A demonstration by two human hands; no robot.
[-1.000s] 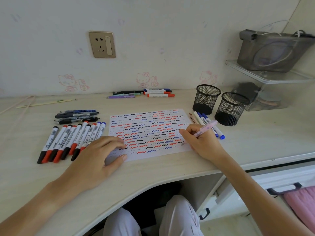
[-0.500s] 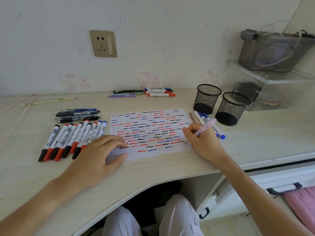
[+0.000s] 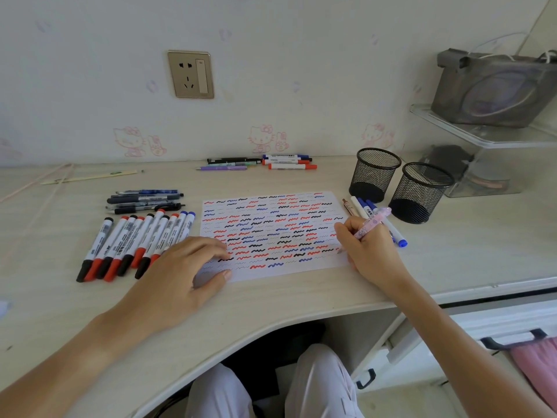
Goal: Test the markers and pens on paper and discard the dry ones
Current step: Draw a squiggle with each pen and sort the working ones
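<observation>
A white paper sheet covered in red, blue and black squiggles lies in the middle of the desk. My right hand grips a pink pen, its tip touching the sheet's right edge. My left hand lies flat on the sheet's lower left corner, fingers spread. A row of several red, black and blue markers lies to the left. Several dark pens lie behind that row. A few blue markers lie beside my right hand.
Two black mesh cups stand at the right of the sheet. More pens and markers lie by the back wall. A clear shelf with a grey bag is at the far right. The desk's curved front edge runs below my hands.
My right hand with the pink pen has shifted slightly along the sheet's right edge. My left hand has stayed on the sheet.
</observation>
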